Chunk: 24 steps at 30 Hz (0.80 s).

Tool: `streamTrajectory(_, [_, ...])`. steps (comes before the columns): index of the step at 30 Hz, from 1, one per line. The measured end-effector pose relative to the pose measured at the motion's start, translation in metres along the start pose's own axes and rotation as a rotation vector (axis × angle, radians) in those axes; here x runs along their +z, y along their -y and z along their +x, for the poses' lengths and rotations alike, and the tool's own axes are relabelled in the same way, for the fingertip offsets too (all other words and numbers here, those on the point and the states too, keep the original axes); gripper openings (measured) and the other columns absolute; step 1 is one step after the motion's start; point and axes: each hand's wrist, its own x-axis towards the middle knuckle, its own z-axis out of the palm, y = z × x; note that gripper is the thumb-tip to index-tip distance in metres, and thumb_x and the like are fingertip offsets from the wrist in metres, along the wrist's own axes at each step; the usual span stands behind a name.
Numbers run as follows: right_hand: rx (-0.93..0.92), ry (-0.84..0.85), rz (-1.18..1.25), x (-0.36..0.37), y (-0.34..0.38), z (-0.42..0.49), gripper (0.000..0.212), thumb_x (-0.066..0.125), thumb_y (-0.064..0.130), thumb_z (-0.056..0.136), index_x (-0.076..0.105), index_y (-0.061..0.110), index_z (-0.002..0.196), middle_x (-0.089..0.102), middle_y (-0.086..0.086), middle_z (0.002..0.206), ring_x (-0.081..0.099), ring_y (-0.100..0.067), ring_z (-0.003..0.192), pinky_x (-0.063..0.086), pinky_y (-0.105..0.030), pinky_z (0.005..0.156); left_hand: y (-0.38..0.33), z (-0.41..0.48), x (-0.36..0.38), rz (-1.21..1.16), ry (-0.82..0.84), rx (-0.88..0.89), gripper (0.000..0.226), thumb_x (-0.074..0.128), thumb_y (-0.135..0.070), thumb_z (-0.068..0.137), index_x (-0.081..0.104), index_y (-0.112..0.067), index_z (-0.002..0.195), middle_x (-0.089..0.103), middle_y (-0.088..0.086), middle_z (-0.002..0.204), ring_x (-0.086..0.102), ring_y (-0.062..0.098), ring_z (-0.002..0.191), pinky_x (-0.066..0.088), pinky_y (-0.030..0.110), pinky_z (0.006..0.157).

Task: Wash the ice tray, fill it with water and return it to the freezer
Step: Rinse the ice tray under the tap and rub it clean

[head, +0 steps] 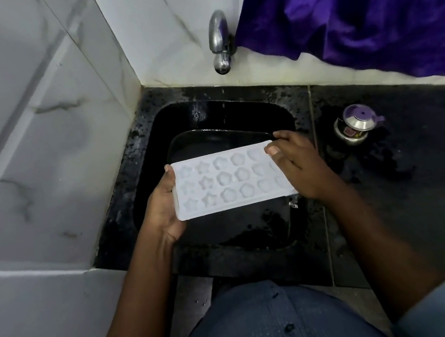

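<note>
Home kitchen. Evidence: black stone sink basin (pixel 209 118) at frame centre; chrome wall tap (pixel 219 42) above it; white marble-veined wall tiles (pixel 31 111) left; small steel lidded pot (pixel 356 126) right.

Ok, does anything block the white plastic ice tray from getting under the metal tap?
Nothing visible does. The left hand and right hand hold the white plastic ice tray over the black sink; the space toward the metal tap is open. A dark pan lies below.

Forearms extended forward, left hand (pixel 163 209) cupped one ice tray (pixel 229 181) end, right hand (pixel 300 167) pinched the other, thumb apparently on top.
</note>
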Motion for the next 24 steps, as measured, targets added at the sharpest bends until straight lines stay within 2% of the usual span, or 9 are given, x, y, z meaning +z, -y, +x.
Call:
streamTrajectory(2, [0.014,-0.006,-0.012,0.001,0.0,-0.004,0.052,0.033,0.063,0.102,0.067,0.032,0.126,0.046,0.001,0.153,0.035,-0.022,0.143,0.025,-0.035,0.114,0.002,-0.004,0.0,-0.018,0.015,0.0,0.068,0.049,-0.064,0.106,0.066,-0.01,0.144,0.07,0.018,0.142,0.071,0.037,0.127,0.065,0.052,0.085])
streamTrajectory(5, [0.004,-0.022,-0.069,0.001,0.0,-0.008,0.051,0.031,0.066,0.102,0.064,0.037,0.127,0.046,0.001,0.153,0.033,-0.025,0.143,0.023,-0.034,0.112,0.002,-0.011,-0.002,-0.025,0.044,0.011,0.067,0.05,-0.064,0.106,0.069,-0.012,0.142,0.069,0.018,0.144,0.069,0.037,0.129,0.064,0.052,0.088])
streamTrajectory(10, [-0.009,-0.044,-0.061,0.006,0.0,-0.007,0.057,0.029,0.065,0.101,0.067,0.029,0.122,0.047,-0.002,0.153,0.033,-0.023,0.143,0.027,-0.035,0.113,0.001,-0.017,0.0,-0.019,0.034,0.024,0.066,0.05,-0.065,0.105,0.074,-0.012,0.136,0.069,0.019,0.143,0.07,0.037,0.127,0.065,0.051,0.086])
streamTrajectory(12, [-0.02,-0.071,-0.054,0.009,0.0,-0.005,0.06,0.029,0.064,0.102,0.069,0.025,0.123,0.048,-0.001,0.153,0.034,-0.024,0.141,0.026,-0.033,0.112,0.001,-0.019,0.001,-0.022,0.011,0.028,0.068,0.049,-0.065,0.105,0.07,-0.011,0.139,0.069,0.019,0.142,0.07,0.037,0.127,0.065,0.051,0.085])
streamTrajectory(19, [-0.059,-0.098,-0.074,0.014,0.003,0.002,0.053,0.03,0.067,0.103,0.065,0.033,0.124,0.041,0.002,0.159,0.026,-0.02,0.146,0.023,-0.033,0.112,-0.008,-0.026,0.004,-0.023,-0.007,0.031,0.073,0.041,-0.067,0.106,0.059,-0.011,0.15,0.067,0.017,0.146,0.068,0.035,0.132,0.065,0.05,0.089])
streamTrajectory(24, [-0.068,-0.093,-0.059,0.019,0.013,0.006,0.053,0.034,0.059,0.103,0.069,0.022,0.114,0.044,-0.002,0.158,0.026,-0.021,0.146,0.026,-0.035,0.116,-0.017,-0.027,0.005,-0.036,-0.038,0.024,0.072,0.038,-0.066,0.108,0.061,-0.011,0.147,0.069,0.017,0.144,0.069,0.034,0.129,0.065,0.05,0.087])
